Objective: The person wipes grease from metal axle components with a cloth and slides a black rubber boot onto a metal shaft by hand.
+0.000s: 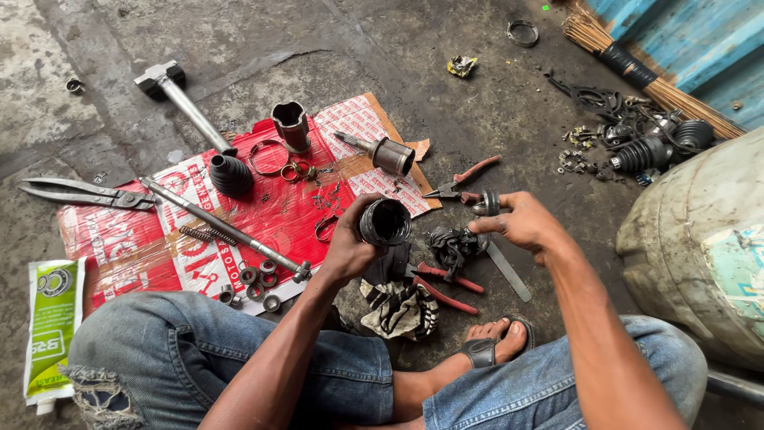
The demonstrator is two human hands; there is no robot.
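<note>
The drum [700,239] on the right gets chopped off by the frame edge. That pile of parts [593,143] near the broom [645,76] is too tiny to sort out.

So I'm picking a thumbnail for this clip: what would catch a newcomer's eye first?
The two hands at centre: the left hand grips a greasy black cup, and the right hand pinches a small round metal part. Next, the bright red cardboard sheet on the floor to the left, strewn with a steel shaft, rubber boot and rings.
</note>
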